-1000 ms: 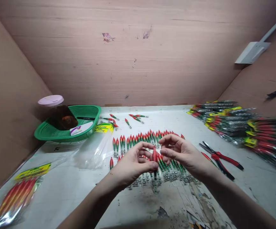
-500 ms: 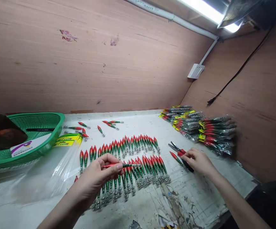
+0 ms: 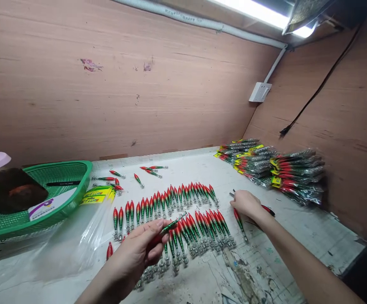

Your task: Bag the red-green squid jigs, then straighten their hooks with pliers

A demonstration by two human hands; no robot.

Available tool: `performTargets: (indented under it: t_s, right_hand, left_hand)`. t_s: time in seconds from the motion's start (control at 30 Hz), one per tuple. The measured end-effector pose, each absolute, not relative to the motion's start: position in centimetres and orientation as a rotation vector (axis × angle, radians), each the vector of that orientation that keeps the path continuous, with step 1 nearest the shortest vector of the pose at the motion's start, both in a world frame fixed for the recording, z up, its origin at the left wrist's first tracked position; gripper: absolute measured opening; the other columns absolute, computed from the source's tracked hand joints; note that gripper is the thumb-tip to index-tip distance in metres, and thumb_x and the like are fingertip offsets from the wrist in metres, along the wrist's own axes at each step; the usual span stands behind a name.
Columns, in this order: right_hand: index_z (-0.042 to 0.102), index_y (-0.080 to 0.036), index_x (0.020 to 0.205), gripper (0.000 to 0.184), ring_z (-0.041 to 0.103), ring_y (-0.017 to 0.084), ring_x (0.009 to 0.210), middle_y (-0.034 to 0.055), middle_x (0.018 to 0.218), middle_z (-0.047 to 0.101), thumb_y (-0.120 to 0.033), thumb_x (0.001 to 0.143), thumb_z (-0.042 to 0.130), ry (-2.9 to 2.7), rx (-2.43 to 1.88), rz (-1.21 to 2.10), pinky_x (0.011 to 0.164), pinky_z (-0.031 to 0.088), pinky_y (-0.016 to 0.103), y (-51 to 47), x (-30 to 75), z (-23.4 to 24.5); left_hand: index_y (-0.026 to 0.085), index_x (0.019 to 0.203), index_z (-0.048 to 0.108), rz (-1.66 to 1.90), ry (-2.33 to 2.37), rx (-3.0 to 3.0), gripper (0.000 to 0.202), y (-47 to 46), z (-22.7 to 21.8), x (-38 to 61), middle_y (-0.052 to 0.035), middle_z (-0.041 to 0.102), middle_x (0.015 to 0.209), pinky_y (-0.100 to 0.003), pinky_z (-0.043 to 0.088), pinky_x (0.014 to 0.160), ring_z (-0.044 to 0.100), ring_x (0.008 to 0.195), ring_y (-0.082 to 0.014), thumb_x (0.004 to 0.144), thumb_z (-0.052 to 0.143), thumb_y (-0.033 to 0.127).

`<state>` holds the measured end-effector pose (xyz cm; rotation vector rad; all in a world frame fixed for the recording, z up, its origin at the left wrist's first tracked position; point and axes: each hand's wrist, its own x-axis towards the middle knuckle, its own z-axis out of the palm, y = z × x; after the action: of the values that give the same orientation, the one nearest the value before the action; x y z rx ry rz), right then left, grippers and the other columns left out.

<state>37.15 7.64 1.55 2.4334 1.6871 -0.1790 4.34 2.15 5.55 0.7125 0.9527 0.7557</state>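
Note:
My left hand (image 3: 143, 245) is closed around a red-and-green squid jig (image 3: 169, 227), its wire-hook end pointing up and to the right between thumb and fingers. At the right, my right hand (image 3: 248, 204) is curled down over a pair of scissors (image 3: 268, 210). The blade tips show past the fingers and part of the red-and-black handles beyond the wrist; the middle is hidden. Just below that hand lies a single squid jig (image 3: 240, 226). Two rows of squid jigs (image 3: 199, 192) lie side by side on the white table (image 3: 189, 162), the nearer row partly behind my left hand.
Bagged squid jigs (image 3: 297, 175) are piled at the back right against the wall. Several loose jigs (image 3: 138, 180) lie at the back. On the left stand a green basket (image 3: 78, 181) with a card and pen, and clear plastic bags (image 3: 72, 240) with yellow labels.
My right hand has moved from the scissors' handles to over their middle, and the scissors have turned. My left hand has tilted the jig, raising its hook end. The camera view has shifted slightly.

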Motion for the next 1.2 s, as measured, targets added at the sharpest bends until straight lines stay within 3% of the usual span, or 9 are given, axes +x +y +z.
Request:
performTargets:
  t_s: [0.23, 0.43, 0.57, 0.73, 0.83, 1.03, 1.1, 1.2]
  right_hand:
    - [0.062, -0.015, 0.105, 0.024, 0.064, 0.017, 0.09, 0.0053, 0.103, 0.065, -0.036, 0.093, 0.057, 1.591, 2.327, -0.359, 0.08, 0.054, 0.038, 3.1, 37.2, 1.7]
    - [0.061, -0.016, 0.111, 0.027, 0.064, 0.017, 0.092, 0.0067, 0.11, 0.064, -0.036, 0.094, 0.056, 1.672, 2.34, -0.419, 0.08, 0.054, 0.037, 8.9, 36.9, 2.1]
    - [0.061, -0.014, 0.111, 0.03, 0.064, 0.019, 0.091, 0.0064, 0.109, 0.064, -0.037, 0.092, 0.058, 1.771, 2.375, -0.407, 0.078, 0.055, 0.036, 13.5, 36.7, 2.3]
    - [0.062, -0.015, 0.098, 0.025, 0.063, 0.016, 0.084, 0.0041, 0.095, 0.066, -0.038, 0.094, 0.055, 1.782, 2.527, -0.077, 0.077, 0.052, 0.036, 9.8, 39.7, 0.5]
    - [0.063, -0.012, 0.077, 0.025, 0.064, 0.027, 0.074, 0.0143, 0.078, 0.065, -0.035, 0.086, 0.057, 1.732, 2.612, 0.129, 0.068, 0.05, 0.04, 5.3, 42.2, -2.0]
    - [0.059, -0.019, 0.078, 0.023, 0.061, 0.038, 0.088, 0.0211, 0.098, 0.061, -0.033, 0.083, 0.041, 1.887, 2.64, 0.489, 0.077, 0.046, 0.052, 1.8, 43.4, -5.6]
    - [0.055, -0.02, 0.073, 0.025, 0.06, 0.038, 0.08, 0.0217, 0.091, 0.059, -0.031, 0.084, 0.035, 1.934, 2.644, 0.541, 0.07, 0.047, 0.053, 1.9, 43.5, -5.5]
    - [0.049, -0.023, 0.068, 0.028, 0.059, 0.031, 0.067, 0.0149, 0.076, 0.056, -0.035, 0.086, 0.031, 2.078, 2.665, 0.525, 0.061, 0.049, 0.044, 1.4, 42.8, -3.8]
  left_hand:
    - [0.014, 0.091, 0.07, 0.82, 0.95, 0.714, 0.042, 2.2, 6.2, 3.8, -0.0002, 0.053, 0.074, -0.02, 0.031, 0.054, 0.042, 0.062, -0.0082, 0.065, 0.08, 0.046]
    - [0.016, 0.095, 0.065, 0.758, 0.946, 0.783, 0.041, 2.0, 5.8, 4.3, 0.0014, 0.051, 0.073, -0.022, 0.014, 0.049, 0.024, 0.05, -0.004, 0.072, 0.074, 0.049]
    - [0.015, 0.093, 0.064, 0.77, 0.958, 0.774, 0.043, 1.9, 5.7, 4.5, 0.0026, 0.047, 0.067, -0.022, 0.018, 0.051, 0.027, 0.053, -0.0059, 0.076, 0.067, 0.054]
    - [0.014, 0.089, 0.062, 0.846, 0.896, 0.68, 0.043, 1.9, 5.6, 4.7, 0.0035, 0.044, 0.067, -0.021, 0.019, 0.052, 0.032, 0.055, -0.0054, 0.073, 0.071, 0.052]
    - [0.014, 0.091, 0.059, 0.834, 0.863, 0.666, 0.041, 2.0, 5.4, 5.0, 0.0045, 0.044, 0.068, -0.022, 0.01, 0.049, 0.024, 0.049, -0.0024, 0.073, 0.073, 0.048]
    - [0.017, 0.093, 0.054, 0.807, 0.805, 0.717, 0.043, 1.9, 4.7, 5.7, 0.007, 0.042, 0.063, -0.024, 0.005, 0.048, 0.017, 0.043, -0.0024, 0.073, 0.069, 0.052]
    - [0.018, 0.093, 0.054, 0.815, 0.793, 0.734, 0.043, 1.8, 4.6, 5.8, 0.0071, 0.04, 0.062, -0.025, 0.006, 0.048, 0.017, 0.044, -0.0031, 0.073, 0.068, 0.054]
    - [0.018, 0.096, 0.056, 0.81, 0.812, 0.767, 0.044, 1.3, 4.7, 6.0, 0.007, 0.038, 0.062, -0.025, 0.007, 0.049, 0.017, 0.046, -0.0042, 0.074, 0.068, 0.055]
